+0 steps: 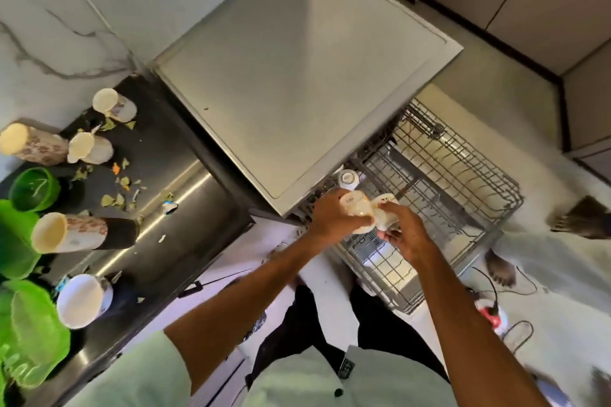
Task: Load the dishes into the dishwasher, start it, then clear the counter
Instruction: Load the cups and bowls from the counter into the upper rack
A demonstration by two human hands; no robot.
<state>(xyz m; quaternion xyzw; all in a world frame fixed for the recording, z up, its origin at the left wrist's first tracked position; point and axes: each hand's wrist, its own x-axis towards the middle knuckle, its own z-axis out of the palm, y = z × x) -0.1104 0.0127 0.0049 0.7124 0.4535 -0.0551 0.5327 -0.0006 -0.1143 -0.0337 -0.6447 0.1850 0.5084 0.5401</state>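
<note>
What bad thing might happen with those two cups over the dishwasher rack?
The left cream ceramic cup and the right cream ceramic cup touch above the grey wire dishwasher rack; they might clink and chip, or slip and drop. The white round mug sits near the front edge of the dark counter, so it might get knocked off.

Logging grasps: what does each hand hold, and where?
The left hand grips a small cream ceramic cup round its body; the right hand grips a second cream ceramic cup round its side.
</note>
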